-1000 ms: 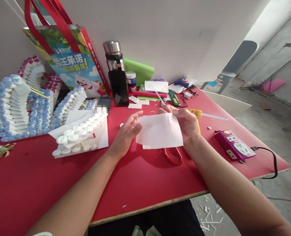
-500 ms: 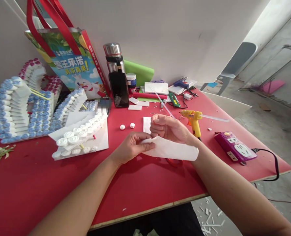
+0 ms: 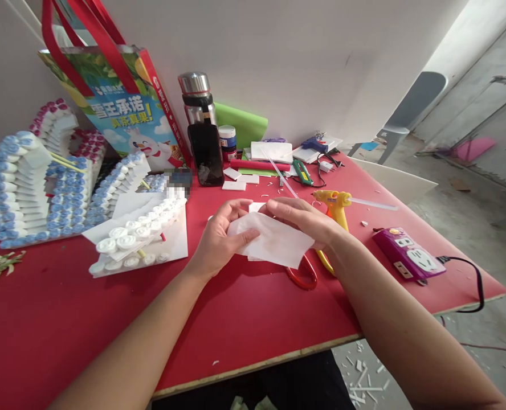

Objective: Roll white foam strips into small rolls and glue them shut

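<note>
My left hand (image 3: 224, 240) pinches the left end of a soft white strip (image 3: 274, 239), thumb on the near face and fingers behind. My right hand (image 3: 306, 222) is closed at the strip's upper right edge, its fingertips partly hidden behind it. The strip, paper or thin cloth, hangs slanted above the red table, its right end low. Beneath it shows a red-handled tool (image 3: 302, 279), with a yellow handle (image 3: 325, 263) beside it. Another white piece (image 3: 257, 206) lies behind my hands.
A yellow glue gun (image 3: 336, 204) stands right of my hands, near a purple power strip (image 3: 409, 256). White rolled rosettes on a board (image 3: 137, 233) stand to the left, with blue and white rosette models (image 3: 20, 188) beyond. A phone (image 3: 205, 154) leans on a steel flask (image 3: 194, 85).
The strip has spread wider and shifted left between my hands. My right hand has opened from a tighter curl and tilted over the strip's edge. The red handle shows more now.
</note>
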`<state>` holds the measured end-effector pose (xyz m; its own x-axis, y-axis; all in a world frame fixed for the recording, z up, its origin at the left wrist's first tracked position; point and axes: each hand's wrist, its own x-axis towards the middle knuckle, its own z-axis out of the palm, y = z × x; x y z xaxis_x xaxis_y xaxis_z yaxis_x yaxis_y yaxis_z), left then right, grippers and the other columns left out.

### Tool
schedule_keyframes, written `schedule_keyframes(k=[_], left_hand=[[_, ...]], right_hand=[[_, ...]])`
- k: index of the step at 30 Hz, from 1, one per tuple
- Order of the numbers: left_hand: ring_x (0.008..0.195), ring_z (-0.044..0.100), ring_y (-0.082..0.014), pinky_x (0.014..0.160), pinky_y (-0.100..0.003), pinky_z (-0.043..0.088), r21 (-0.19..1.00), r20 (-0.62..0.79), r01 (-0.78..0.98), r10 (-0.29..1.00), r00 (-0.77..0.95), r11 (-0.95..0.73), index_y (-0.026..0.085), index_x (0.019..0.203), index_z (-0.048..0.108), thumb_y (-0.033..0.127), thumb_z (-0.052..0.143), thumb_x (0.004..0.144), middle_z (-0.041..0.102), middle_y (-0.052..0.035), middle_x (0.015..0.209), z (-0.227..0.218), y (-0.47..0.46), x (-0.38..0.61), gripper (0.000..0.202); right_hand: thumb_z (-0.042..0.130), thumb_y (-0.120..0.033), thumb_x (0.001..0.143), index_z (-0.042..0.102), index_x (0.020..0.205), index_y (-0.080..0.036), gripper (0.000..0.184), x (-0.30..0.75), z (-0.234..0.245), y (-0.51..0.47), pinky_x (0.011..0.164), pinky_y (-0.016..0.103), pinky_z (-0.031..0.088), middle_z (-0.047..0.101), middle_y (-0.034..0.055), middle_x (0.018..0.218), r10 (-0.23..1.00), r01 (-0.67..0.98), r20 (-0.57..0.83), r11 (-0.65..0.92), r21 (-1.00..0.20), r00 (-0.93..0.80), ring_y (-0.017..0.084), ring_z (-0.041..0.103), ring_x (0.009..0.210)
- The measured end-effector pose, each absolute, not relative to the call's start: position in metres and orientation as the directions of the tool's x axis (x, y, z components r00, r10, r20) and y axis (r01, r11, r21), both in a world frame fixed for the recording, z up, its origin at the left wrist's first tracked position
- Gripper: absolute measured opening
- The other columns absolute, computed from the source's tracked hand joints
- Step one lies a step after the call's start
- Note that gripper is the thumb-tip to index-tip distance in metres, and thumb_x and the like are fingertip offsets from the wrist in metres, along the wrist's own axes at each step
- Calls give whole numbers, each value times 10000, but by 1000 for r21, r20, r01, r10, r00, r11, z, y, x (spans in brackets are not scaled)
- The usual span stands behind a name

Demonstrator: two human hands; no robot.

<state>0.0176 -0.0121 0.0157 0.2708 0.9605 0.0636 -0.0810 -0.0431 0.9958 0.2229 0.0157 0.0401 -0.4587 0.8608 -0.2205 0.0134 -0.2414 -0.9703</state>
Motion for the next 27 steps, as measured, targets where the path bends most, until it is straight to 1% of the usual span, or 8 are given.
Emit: schedule_keyframes(k=[3,6,8,11,14,20,23,27], left_hand=[[953,657,-209,741,-289,569,995,94,-60,979,182,-84,295,1361,515,282,827,746,614,-60,1140,17,-10,16,690],[988,656,-203,793,-294,568,986,56,-162,990,128,-34,273,1369,529,275,825,746,620,-76,1198,15,-5,14,690],[836,660,-161,691,-250,553,979,16,-202,987,157,17,211,1283,601,298,809,763,669,-77,1085,12,-3,12,567],[538,553,-94,463,-203,433,986,-23,-156,976,216,58,145,991,690,360,766,800,659,-29,771,10,-1,11,297],[419,475,-72,382,-203,329,996,-21,-83,975,222,41,150,832,675,377,750,810,585,12,623,8,-2,10,239],[443,392,-47,377,-202,259,998,-14,-50,980,200,24,154,821,705,410,738,820,585,2,667,9,-1,9,258],[470,379,-50,386,-201,243,997,-44,-48,973,227,57,153,821,710,408,747,810,591,-4,693,9,0,7,258],[477,373,-55,407,-207,266,996,1,-82,970,241,19,156,797,692,410,717,839,568,2,678,7,2,5,258]], right_hand=[[853,-462,690,694,862,-184,364,222,38,14,467,245,442,681,28,751,855,73,-220,-211,-975,-470,141,608,568],[881,-376,651,664,769,-175,319,223,36,17,459,246,459,675,15,693,889,61,-199,-191,-980,-412,139,608,539],[890,-349,631,640,734,-176,321,224,36,19,445,241,459,672,6,667,908,41,-202,-202,-979,-366,135,604,520],[872,-372,661,668,802,-177,316,225,36,19,454,241,476,697,16,714,891,48,-223,-223,-974,-396,142,627,542],[840,-389,710,706,923,-175,330,224,35,17,495,245,505,724,34,798,848,83,-232,-219,-972,-476,156,659,602],[794,-409,763,743,1024,-193,343,219,27,17,486,245,496,726,29,765,885,50,-148,-140,-989,-442,154,647,581],[778,-440,779,768,992,-195,324,219,23,20,495,263,512,747,55,790,916,38,-119,-113,-993,-383,170,664,591],[824,-393,729,781,978,-180,330,221,21,22,513,287,537,756,67,787,904,-18,-147,-168,-986,-401,190,684,605]])
